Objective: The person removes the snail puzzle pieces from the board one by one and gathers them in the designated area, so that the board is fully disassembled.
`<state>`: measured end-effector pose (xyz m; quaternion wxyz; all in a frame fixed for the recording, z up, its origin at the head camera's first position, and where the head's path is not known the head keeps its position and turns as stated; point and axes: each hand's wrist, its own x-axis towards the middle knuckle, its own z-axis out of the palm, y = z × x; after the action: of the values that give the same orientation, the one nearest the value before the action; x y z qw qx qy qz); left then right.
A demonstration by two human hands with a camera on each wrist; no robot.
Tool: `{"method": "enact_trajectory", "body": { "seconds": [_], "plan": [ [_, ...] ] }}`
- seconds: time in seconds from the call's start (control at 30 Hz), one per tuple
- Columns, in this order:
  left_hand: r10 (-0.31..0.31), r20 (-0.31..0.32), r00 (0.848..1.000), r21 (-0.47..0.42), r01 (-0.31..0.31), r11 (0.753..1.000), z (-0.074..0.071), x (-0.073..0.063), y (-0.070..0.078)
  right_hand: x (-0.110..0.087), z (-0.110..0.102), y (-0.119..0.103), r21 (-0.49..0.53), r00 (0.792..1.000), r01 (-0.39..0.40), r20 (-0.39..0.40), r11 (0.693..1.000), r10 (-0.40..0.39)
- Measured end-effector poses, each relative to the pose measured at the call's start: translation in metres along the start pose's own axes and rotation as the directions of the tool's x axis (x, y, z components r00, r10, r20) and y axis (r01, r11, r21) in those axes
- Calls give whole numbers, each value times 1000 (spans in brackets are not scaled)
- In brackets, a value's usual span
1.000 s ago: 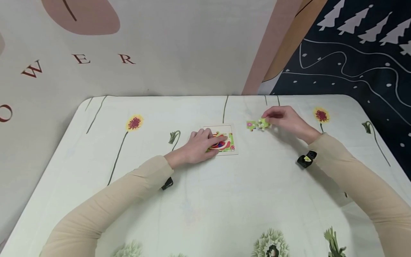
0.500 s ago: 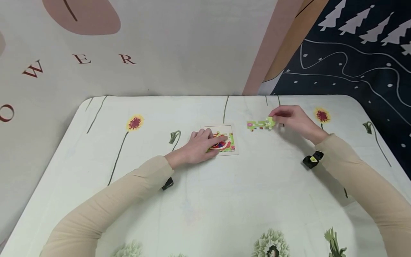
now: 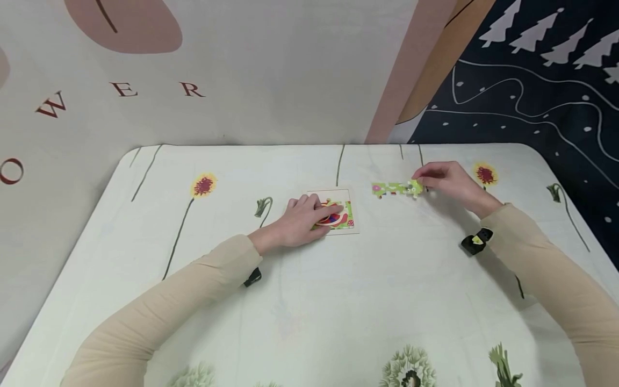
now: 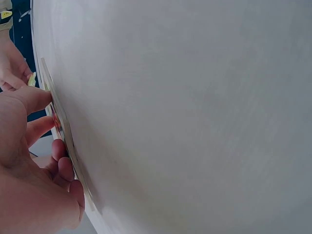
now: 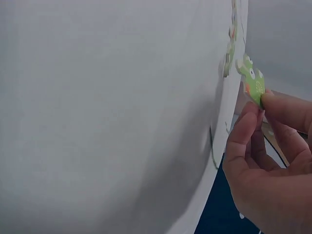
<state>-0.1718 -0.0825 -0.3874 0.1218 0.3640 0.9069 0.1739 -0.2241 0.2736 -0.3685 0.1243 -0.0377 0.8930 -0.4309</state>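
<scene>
My left hand (image 3: 300, 221) rests on a small square jigsaw board (image 3: 333, 194), its index finger and thumb stretched across the colourful picture. Fingers cover the board's left part; in the left wrist view the fingertips (image 4: 65, 168) touch its edge. To the right of the board, my right hand (image 3: 447, 181) pinches a green puzzle piece (image 5: 254, 83) between thumb and fingers. In the right wrist view this piece is held up, apart from the tabletop. Other green puzzle pieces (image 3: 382, 188) lie in a row just left of it.
A white cloth (image 3: 309, 301) printed with flowers covers the table, its far edge meeting a pale curtain (image 3: 290, 70). A dark curtain with white trees (image 3: 522, 102) hangs at the right. Black wrist cameras (image 3: 476, 242) sit under the sleeves.
My right hand has moved right with the puzzle piece, and more of the row of pieces beside it has come into sight. The left hand has stayed on the board.
</scene>
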Motion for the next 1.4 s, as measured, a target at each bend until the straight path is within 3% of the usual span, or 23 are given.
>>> {"method": "enact_trajectory", "body": {
  "seconds": [0.47, 1.4],
  "plan": [
    [-7, 1, 1000, 9, 7, 1000, -1, 1, 2, 5, 0, 11, -75, 1000, -7, 6, 997, 8],
    [-6, 2, 1000, 8, 6, 1000, 0, 1, 1, 14, 6, 2, -186, 999, -20, 27, 982, 25]
  ]
}}
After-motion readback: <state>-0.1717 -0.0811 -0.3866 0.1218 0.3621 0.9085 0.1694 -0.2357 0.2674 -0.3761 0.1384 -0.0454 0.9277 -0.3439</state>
